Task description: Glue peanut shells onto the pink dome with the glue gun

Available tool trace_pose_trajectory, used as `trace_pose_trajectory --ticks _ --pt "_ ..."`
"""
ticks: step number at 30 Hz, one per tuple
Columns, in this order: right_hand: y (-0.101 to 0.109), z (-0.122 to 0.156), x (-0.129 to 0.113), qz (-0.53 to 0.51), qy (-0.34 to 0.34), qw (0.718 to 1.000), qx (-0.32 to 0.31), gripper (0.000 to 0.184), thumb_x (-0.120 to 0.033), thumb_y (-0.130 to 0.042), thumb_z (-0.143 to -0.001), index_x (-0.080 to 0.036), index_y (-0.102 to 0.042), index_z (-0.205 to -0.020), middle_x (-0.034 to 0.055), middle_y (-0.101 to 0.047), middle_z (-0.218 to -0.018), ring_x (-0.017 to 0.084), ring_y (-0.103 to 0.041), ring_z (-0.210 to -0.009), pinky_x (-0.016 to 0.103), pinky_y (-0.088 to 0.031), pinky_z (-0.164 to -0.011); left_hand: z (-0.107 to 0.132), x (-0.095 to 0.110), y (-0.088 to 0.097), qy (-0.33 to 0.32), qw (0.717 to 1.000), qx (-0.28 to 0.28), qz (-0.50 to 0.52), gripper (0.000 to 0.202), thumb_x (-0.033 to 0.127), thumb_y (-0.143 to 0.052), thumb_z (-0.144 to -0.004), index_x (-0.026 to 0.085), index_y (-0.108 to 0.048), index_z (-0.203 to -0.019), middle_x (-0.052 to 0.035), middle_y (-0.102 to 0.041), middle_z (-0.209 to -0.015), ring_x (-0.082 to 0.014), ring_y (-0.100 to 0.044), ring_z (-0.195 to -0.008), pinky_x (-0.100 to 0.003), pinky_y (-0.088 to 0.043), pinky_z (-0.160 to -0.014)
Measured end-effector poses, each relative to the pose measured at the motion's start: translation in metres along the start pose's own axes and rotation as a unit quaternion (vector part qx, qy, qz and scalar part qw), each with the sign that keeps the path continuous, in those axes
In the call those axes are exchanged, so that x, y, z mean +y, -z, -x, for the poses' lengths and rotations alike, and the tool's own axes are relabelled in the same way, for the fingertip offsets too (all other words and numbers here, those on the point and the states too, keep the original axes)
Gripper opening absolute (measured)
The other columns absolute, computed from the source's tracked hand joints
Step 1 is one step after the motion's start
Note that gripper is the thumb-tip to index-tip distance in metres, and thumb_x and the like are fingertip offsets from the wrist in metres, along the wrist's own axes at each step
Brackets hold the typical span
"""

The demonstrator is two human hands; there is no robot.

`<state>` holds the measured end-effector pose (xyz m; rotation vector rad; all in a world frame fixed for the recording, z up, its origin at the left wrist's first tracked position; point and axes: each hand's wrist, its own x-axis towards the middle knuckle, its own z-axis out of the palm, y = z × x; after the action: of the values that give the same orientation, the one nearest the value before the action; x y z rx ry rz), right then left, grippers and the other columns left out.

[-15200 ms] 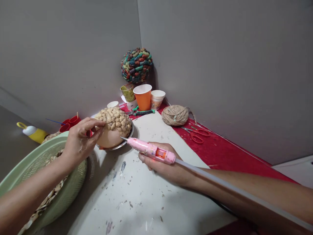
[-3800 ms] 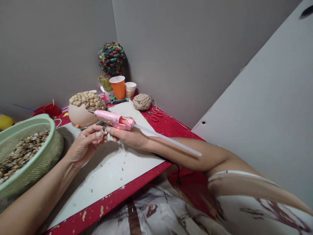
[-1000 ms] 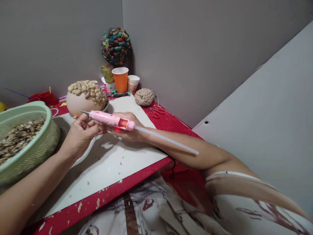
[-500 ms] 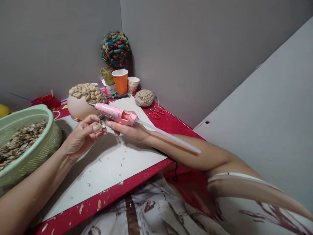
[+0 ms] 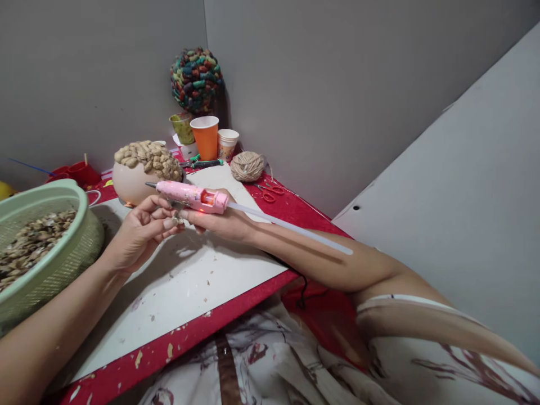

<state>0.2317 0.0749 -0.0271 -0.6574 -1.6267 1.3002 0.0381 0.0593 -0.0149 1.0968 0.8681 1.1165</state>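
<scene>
My right hand (image 5: 219, 220) is closed round a pink glue gun (image 5: 189, 196) with a long clear glue stick (image 5: 291, 228) trailing back over my forearm. Its metal tip points left toward a peach ball (image 5: 130, 181) topped with glued peanut shells (image 5: 144, 156). My left hand (image 5: 141, 230) pinches a small peanut shell (image 5: 176, 216) at its fingertips, right under the gun and touching my right fingers. Both hands hover above the white board (image 5: 185, 281).
A green basket (image 5: 50, 247) of shells stands at the left. At the back corner are a multicoloured shell ball (image 5: 196, 79), an orange cup (image 5: 205, 136), paper cups (image 5: 228, 142), a twine ball (image 5: 248, 166), red scissors (image 5: 266, 193) and red cups (image 5: 76, 170). The red table edge (image 5: 202, 332) runs above my lap.
The glue gun has dropped slightly and its tip has swung a little left. My left fingers have closed tighter on the shell against my right fingers.
</scene>
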Motion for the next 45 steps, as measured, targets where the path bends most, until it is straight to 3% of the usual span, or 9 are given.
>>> trace_pose_trajectory --ticks 7,12,16,22,32,45 --pt "0.002 -0.003 0.002 0.011 -0.008 1.000 0.023 0.012 -0.026 -0.066 -0.086 -0.017 -0.060 -0.080 -0.0069 -0.055 -0.060 0.008 -0.050 -0.052 0.021 -0.046 -0.053 0.001 0.006 0.000 0.009 1.000 -0.002 0.019 0.034 0.018 -0.093 -0.062 0.019 -0.068 -0.084 0.0008 -0.073 -0.079 -0.0104 -0.068 -0.071 -0.018 -0.060 -0.067" --pt "0.005 -0.001 0.000 -0.018 0.014 1.000 0.022 0.030 -0.041 -0.073 -0.083 -0.019 -0.056 -0.072 -0.0048 -0.055 -0.059 0.010 -0.053 -0.055 0.024 -0.047 -0.055 -0.002 0.015 0.008 -0.018 0.999 0.024 0.024 0.033 0.017 -0.093 -0.060 0.019 -0.068 -0.081 0.0009 -0.071 -0.076 -0.0106 -0.067 -0.072 -0.019 -0.059 -0.071" --pt "0.007 0.004 -0.009 0.033 0.041 0.999 -0.003 0.031 -0.047 -0.068 -0.088 -0.017 -0.061 -0.082 0.0012 -0.062 -0.072 0.014 -0.058 -0.065 0.028 -0.048 -0.059 -0.002 0.022 0.012 -0.048 0.998 0.035 0.022 0.031 0.017 -0.092 -0.062 0.018 -0.067 -0.081 0.0010 -0.069 -0.077 -0.0106 -0.066 -0.072 -0.019 -0.058 -0.068" --pt "0.014 0.004 -0.020 0.162 0.199 0.966 -0.034 0.033 -0.038 -0.066 -0.089 -0.021 -0.048 -0.068 -0.0033 -0.047 -0.065 0.012 -0.043 -0.059 0.028 -0.039 -0.056 0.001 0.031 0.016 -0.086 0.994 0.060 0.009 0.032 0.013 -0.089 -0.064 0.019 -0.066 -0.084 0.0016 -0.071 -0.084 -0.0107 -0.068 -0.078 -0.019 -0.058 -0.073" --pt "0.015 -0.002 -0.008 0.254 0.266 0.929 -0.034 0.038 -0.041 -0.061 -0.094 -0.021 -0.044 -0.067 -0.0038 -0.043 -0.062 0.011 -0.040 -0.054 0.028 -0.031 -0.052 0.002 0.035 0.013 -0.170 0.978 0.097 -0.070 0.036 0.016 -0.090 -0.062 0.020 -0.063 -0.085 0.0029 -0.069 -0.080 -0.0091 -0.065 -0.073 -0.018 -0.053 -0.071" --pt "0.015 -0.002 -0.002 0.318 0.283 0.905 -0.021 0.040 -0.043 -0.060 -0.095 -0.019 -0.045 -0.068 -0.0042 -0.044 -0.062 0.009 -0.040 -0.054 0.025 -0.029 -0.053 0.002 0.027 0.019 -0.197 0.967 0.100 -0.129 0.034 0.017 -0.088 -0.068 0.022 -0.062 -0.089 0.0019 -0.070 -0.085 -0.0113 -0.066 -0.079 -0.020 -0.054 -0.076"
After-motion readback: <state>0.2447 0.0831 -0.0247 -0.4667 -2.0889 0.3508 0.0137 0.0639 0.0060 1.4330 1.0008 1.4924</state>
